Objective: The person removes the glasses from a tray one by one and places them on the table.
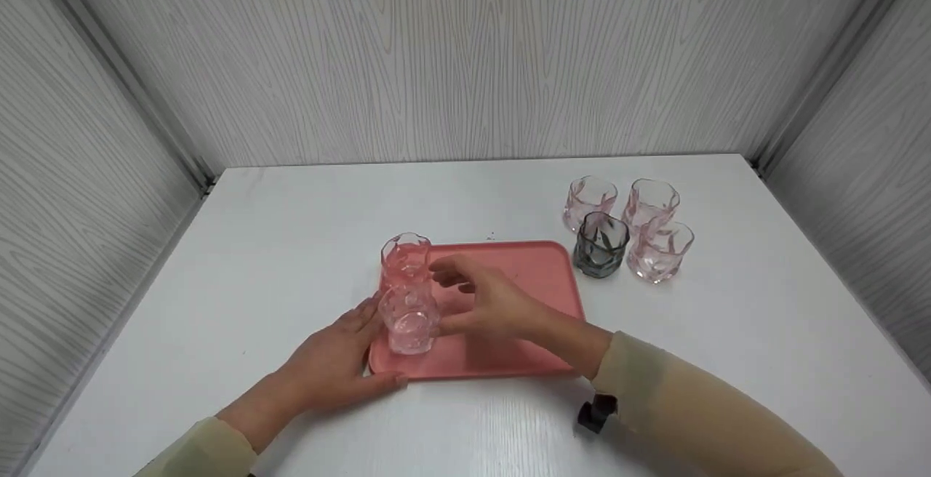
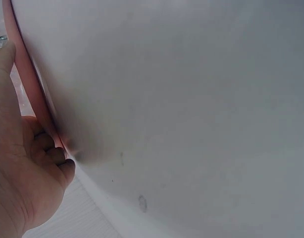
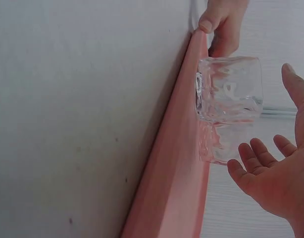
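Note:
Two clear drinking glasses stand on the left end of a pink tray [image 1: 509,310], the front glass [image 1: 411,324] overlapping the back glass [image 1: 406,259] in the head view. My left hand [image 1: 331,361] rests against the tray's near left corner, fingers along the left side and thumb at the front edge. My right hand [image 1: 491,302] is over the tray, just right of the glasses, thumb and fingers spread apart. In the right wrist view a gap shows between that hand [image 3: 276,173] and the nearer glass [image 3: 231,89].
Right of the tray stand a dark grey glass [image 1: 601,244] and three pinkish clear glasses, one of them a front right glass [image 1: 660,250]. The white table [image 1: 313,208] is bounded by a grained back panel [image 1: 465,62] and side panels.

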`<state>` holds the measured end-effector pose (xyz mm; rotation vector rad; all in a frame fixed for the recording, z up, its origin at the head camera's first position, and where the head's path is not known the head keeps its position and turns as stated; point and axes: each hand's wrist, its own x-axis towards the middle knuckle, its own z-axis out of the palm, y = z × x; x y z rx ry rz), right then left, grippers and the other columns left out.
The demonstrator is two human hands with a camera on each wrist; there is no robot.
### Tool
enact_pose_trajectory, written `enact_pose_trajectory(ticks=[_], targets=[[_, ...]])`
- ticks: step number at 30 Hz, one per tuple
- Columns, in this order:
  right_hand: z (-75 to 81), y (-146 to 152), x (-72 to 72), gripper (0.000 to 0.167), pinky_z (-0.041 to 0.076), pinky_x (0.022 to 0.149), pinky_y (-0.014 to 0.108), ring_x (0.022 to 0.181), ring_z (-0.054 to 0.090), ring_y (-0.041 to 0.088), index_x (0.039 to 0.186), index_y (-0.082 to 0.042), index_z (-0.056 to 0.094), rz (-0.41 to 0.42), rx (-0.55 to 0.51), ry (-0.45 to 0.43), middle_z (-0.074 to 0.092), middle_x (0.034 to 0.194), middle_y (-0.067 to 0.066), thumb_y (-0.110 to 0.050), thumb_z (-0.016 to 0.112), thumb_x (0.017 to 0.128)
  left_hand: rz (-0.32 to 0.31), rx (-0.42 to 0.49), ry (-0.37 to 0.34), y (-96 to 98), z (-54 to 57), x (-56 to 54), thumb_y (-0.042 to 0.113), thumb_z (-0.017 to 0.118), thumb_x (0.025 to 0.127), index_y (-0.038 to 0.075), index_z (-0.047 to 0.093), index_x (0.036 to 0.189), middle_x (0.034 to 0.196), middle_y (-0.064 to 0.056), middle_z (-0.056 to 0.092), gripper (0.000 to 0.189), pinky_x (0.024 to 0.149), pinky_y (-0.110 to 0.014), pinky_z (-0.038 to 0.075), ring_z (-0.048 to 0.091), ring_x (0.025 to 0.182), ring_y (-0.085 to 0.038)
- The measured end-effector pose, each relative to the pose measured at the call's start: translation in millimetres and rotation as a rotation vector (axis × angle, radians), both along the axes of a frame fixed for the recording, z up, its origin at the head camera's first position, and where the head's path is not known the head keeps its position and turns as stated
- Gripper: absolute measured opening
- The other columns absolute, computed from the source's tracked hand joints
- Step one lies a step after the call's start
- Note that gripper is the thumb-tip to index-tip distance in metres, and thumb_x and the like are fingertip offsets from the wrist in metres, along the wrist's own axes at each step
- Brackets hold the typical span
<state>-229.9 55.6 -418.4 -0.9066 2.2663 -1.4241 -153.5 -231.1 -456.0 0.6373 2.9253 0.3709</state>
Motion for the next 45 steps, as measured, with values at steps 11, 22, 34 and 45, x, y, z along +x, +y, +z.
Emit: enact_pose_trajectory(ticks=[11,22,34,45], targets=[[-8.4,-21.2,8.0,0.088,0.050,0.109,0.035,0.129,0.058,0.011,0.155,-0.028,0.050,-0.050,0.045,-0.069,0.062,0.140,-0.009,-0.033,0.096,0.080,0.001,0.014,0.003,0.4,1.7,0.3,0.084,0.053,0.091,0.012,0.023,0.170,0.176,-0.008,0.021,0.111,0.118,-0.056,0.040,0.030,0.158,-0.033],[-14.0,-29.4,11.6,0.089,0.054,0.104,0.033,0.124,0.060,0.011,0.155,-0.031,0.049,-0.077,0.049,-0.091,0.062,0.139,-0.011,-0.032,0.096,0.081,-0.004,0.018,0.015,-0.9,-0.4,0.5,0.085,0.051,0.091,0.011,0.024,0.170,0.175,-0.010,0.023,0.112,0.117,-0.057,0.042,0.032,0.156,-0.035],[-18.9,-35.9,10.5,0.087,0.052,0.106,0.030,0.127,0.059,0.011,0.153,-0.023,0.049,-0.082,-0.002,-0.133,0.061,0.141,-0.010,-0.033,0.096,0.080,-0.003,0.013,0.021,-1.0,-0.1,0.1,0.086,0.052,0.090,0.012,0.022,0.170,0.175,-0.009,0.022,0.113,0.121,-0.053,0.038,0.029,0.158,-0.032],[-20.1,-23.6,6.2,0.073,0.055,0.099,0.031,0.117,0.062,0.016,0.140,-0.026,0.055,-0.092,0.002,-0.116,0.065,0.129,-0.005,-0.035,0.096,0.080,-0.019,-0.010,0.003,-1.9,-0.5,0.0,0.087,0.049,0.091,0.006,0.024,0.169,0.175,-0.011,0.021,0.115,0.122,-0.053,0.036,0.025,0.160,-0.031]])
